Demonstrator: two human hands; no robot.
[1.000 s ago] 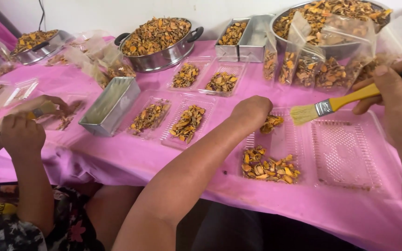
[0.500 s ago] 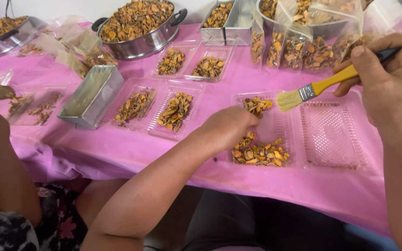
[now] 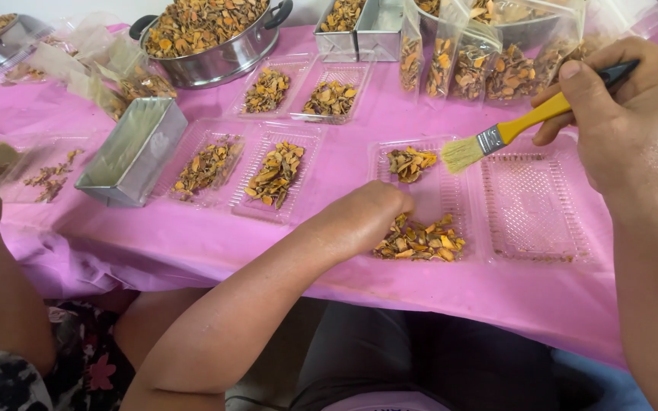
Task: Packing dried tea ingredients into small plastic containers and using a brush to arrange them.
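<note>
My right hand pinches a yellow-handled brush above a clear tray, where my left hand, fingers curled, touches dried slices.

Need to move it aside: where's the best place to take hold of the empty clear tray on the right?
Take the empty clear tray by its flat near rim, from the table's front edge. The walls are shallow, the far side lies under the brush, and the left edge abuts the filled tray.

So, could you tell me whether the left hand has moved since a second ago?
Yes. The left hand has drawn back toward the person, from the far pile in the clear tray to the near pile. The right hand holds the brush.
</note>
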